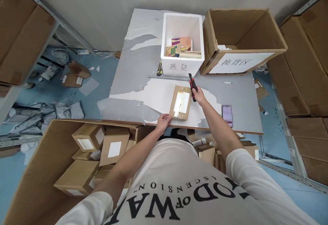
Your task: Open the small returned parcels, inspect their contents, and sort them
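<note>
A small taped cardboard box (183,93) with white labels lies on the worn grey table (123,81) near its front edge. My left hand (163,122) grips the box's lower left corner. Wrapped round a black and red utility knife (192,85), my right hand (200,96) is beside the box's upper right side. The knife points away from me toward the white foam box (183,68). Whether its blade is out is too small to tell.
Several books (185,43) lie in the foam box. A yellow and black cutter (159,69) sits beside it. At the back right stands an open cardboard carton (230,64); a phone (227,115) lies at the front right. Below left, a large carton (38,177) holds several parcels (88,136).
</note>
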`<move>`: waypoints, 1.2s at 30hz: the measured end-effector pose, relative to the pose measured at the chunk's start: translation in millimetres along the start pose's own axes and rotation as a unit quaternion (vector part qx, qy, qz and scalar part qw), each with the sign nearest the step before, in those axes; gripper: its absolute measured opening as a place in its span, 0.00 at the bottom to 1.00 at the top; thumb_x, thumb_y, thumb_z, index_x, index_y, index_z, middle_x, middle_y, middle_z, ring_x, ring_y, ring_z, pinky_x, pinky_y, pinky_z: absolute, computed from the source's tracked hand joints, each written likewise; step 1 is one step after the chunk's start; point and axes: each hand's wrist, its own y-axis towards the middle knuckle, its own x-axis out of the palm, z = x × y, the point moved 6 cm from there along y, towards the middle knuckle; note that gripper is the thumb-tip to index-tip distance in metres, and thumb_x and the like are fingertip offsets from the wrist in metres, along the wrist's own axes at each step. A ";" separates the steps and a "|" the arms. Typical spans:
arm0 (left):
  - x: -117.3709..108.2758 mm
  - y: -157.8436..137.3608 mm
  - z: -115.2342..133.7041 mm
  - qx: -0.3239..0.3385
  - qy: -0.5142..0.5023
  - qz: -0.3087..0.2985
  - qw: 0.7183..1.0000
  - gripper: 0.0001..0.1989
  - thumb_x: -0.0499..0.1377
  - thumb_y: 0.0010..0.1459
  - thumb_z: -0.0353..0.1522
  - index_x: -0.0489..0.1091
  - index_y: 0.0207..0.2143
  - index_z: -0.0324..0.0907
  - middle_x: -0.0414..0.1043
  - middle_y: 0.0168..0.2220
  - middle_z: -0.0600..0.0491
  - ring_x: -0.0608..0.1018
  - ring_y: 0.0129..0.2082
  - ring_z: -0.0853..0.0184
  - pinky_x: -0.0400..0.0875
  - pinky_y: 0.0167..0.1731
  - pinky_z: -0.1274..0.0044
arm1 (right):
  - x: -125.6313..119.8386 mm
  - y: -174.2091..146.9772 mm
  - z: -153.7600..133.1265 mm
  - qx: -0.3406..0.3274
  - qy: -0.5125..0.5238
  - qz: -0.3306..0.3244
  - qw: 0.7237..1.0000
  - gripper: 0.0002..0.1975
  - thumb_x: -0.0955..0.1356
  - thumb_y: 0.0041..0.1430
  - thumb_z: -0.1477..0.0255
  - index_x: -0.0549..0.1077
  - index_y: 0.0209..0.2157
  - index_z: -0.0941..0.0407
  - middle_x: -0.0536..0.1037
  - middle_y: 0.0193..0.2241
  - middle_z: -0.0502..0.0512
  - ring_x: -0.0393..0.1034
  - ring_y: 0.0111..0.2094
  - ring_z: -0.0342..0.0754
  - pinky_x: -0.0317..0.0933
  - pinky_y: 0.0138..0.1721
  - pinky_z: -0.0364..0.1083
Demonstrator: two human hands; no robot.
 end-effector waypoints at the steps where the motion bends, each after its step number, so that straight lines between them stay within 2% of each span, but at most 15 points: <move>1: -2.0 1.8 0.8 0.005 0.028 -0.001 1.000 0.21 0.67 0.46 0.42 0.69 0.39 0.40 0.73 0.38 0.49 0.77 0.36 0.66 0.73 0.39 0.72 | -0.8 -2.0 1.3 0.011 0.011 0.010 1.000 0.19 0.64 0.54 0.55 0.64 0.42 0.52 0.70 0.29 0.48 0.64 0.26 0.43 0.63 0.29 0.46; 3: -6.8 6.6 4.6 0.024 0.085 0.005 0.996 0.22 0.67 0.45 0.43 0.71 0.39 0.40 0.73 0.41 0.46 0.77 0.39 0.63 0.72 0.41 0.70 | -2.0 -8.1 1.8 0.022 0.032 0.023 0.999 0.19 0.65 0.54 0.55 0.64 0.42 0.52 0.70 0.29 0.48 0.65 0.27 0.43 0.63 0.29 0.45; 6: -12.1 14.6 16.1 0.072 0.151 0.026 0.986 0.24 0.69 0.42 0.40 0.71 0.41 0.39 0.72 0.45 0.44 0.76 0.42 0.62 0.69 0.45 0.69 | -7.0 -24.7 1.9 0.026 0.045 0.044 0.998 0.17 0.65 0.55 0.57 0.64 0.42 0.52 0.72 0.30 0.49 0.66 0.27 0.43 0.63 0.29 0.45; 10: -6.7 26.8 42.5 0.120 0.211 0.022 0.970 0.25 0.68 0.43 0.37 0.70 0.45 0.40 0.70 0.49 0.43 0.73 0.47 0.60 0.67 0.48 0.70 | -22.7 -72.5 11.1 0.044 0.098 0.105 0.989 0.17 0.65 0.55 0.59 0.65 0.44 0.53 0.76 0.40 0.54 0.71 0.33 0.44 0.65 0.31 0.44; 12: 1.7 36.1 64.5 0.151 0.252 0.014 0.956 0.25 0.66 0.47 0.38 0.69 0.48 0.40 0.69 0.51 0.42 0.72 0.49 0.59 0.66 0.50 0.69 | -27.0 -107.1 19.0 0.057 0.155 0.121 0.979 0.18 0.67 0.54 0.59 0.65 0.44 0.52 0.75 0.46 0.56 0.73 0.37 0.45 0.67 0.33 0.44; 15: 23.7 57.6 104.3 0.208 0.308 -0.024 0.928 0.26 0.64 0.51 0.40 0.67 0.52 0.40 0.65 0.56 0.41 0.72 0.50 0.58 0.66 0.50 0.68 | -23.9 -162.7 33.3 0.105 0.213 0.138 0.962 0.20 0.69 0.52 0.60 0.69 0.44 0.54 0.75 0.48 0.58 0.74 0.36 0.46 0.68 0.33 0.45; 18: 49.9 85.0 140.1 0.255 0.345 -0.065 0.901 0.26 0.60 0.55 0.38 0.64 0.56 0.40 0.59 0.60 0.40 0.73 0.50 0.58 0.65 0.52 0.69 | -5.9 -208.6 44.3 0.164 0.287 0.148 0.932 0.21 0.71 0.51 0.59 0.70 0.46 0.52 0.75 0.48 0.58 0.74 0.37 0.47 0.70 0.31 0.46; 20: 65.4 102.6 155.4 0.265 0.375 -0.088 0.884 0.27 0.59 0.57 0.37 0.63 0.58 0.39 0.57 0.62 0.40 0.72 0.52 0.57 0.63 0.54 0.68 | 11.3 -228.0 46.6 0.189 0.347 0.148 0.907 0.23 0.71 0.52 0.59 0.68 0.49 0.48 0.73 0.51 0.56 0.74 0.40 0.49 0.71 0.30 0.48; 24: 88.0 123.5 167.1 0.277 0.426 -0.145 0.849 0.26 0.59 0.57 0.35 0.63 0.58 0.40 0.60 0.62 0.43 0.64 0.60 0.54 0.57 0.59 0.66 | 39.1 -242.1 43.2 0.202 0.416 0.145 0.875 0.25 0.70 0.54 0.57 0.64 0.53 0.40 0.65 0.59 0.50 0.73 0.47 0.52 0.73 0.32 0.50; 27: 95.2 129.6 163.8 0.269 0.444 -0.185 0.834 0.25 0.59 0.56 0.33 0.65 0.56 0.41 0.64 0.59 0.45 0.66 0.59 0.55 0.57 0.60 0.66 | 50.7 -241.4 40.1 0.203 0.434 0.133 0.868 0.25 0.70 0.53 0.57 0.63 0.52 0.39 0.64 0.60 0.49 0.71 0.50 0.53 0.73 0.35 0.52; 32: 90.6 134.4 156.9 0.260 0.446 -0.172 0.839 0.22 0.59 0.54 0.30 0.68 0.53 0.41 0.71 0.53 0.46 0.71 0.54 0.57 0.61 0.57 0.66 | 56.1 -234.7 40.2 0.188 0.428 0.133 0.874 0.21 0.71 0.52 0.57 0.67 0.46 0.45 0.69 0.55 0.50 0.68 0.54 0.51 0.71 0.45 0.52; 36: 86.2 133.1 154.7 0.263 0.423 -0.162 0.852 0.21 0.58 0.55 0.30 0.68 0.52 0.41 0.71 0.52 0.48 0.72 0.52 0.59 0.62 0.56 0.68 | 56.1 -231.1 45.3 0.185 0.428 0.150 0.872 0.21 0.72 0.49 0.57 0.69 0.44 0.48 0.73 0.51 0.51 0.70 0.52 0.49 0.69 0.49 0.51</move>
